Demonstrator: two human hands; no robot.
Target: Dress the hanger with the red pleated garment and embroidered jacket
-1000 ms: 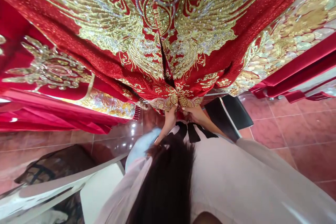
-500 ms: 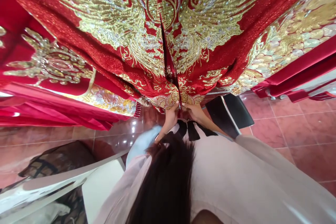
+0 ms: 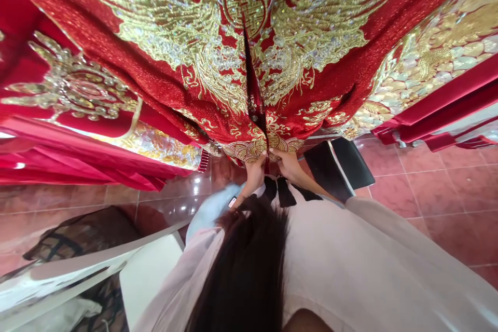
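Note:
A red jacket (image 3: 218, 127) with heavy gold embroidery and beads hangs in front of me. Its front edges part in a narrow dark gap that closes toward the hem. My left hand (image 3: 254, 172) grips the bottom hem just left of this opening, thumb on top. Close beside it, my right hand (image 3: 288, 164) pinches the hem on the other side, its thumb also on the outer face. The fingers of both hands are hidden behind the cloth.
Other red and gold garments hang at left (image 3: 89, 85) and right (image 3: 436, 52). A black seat (image 3: 352, 163) stands beyond my right arm. At lower left are a white table or frame (image 3: 151, 270) and a dark bag (image 3: 85, 233). The floor (image 3: 420, 192) is reddish tile.
The view has shifted slightly, so the jacket's upper part appears a little further right. Both hands keep their hold on the hem, and a small tag-like item shows more clearly at my left wrist.

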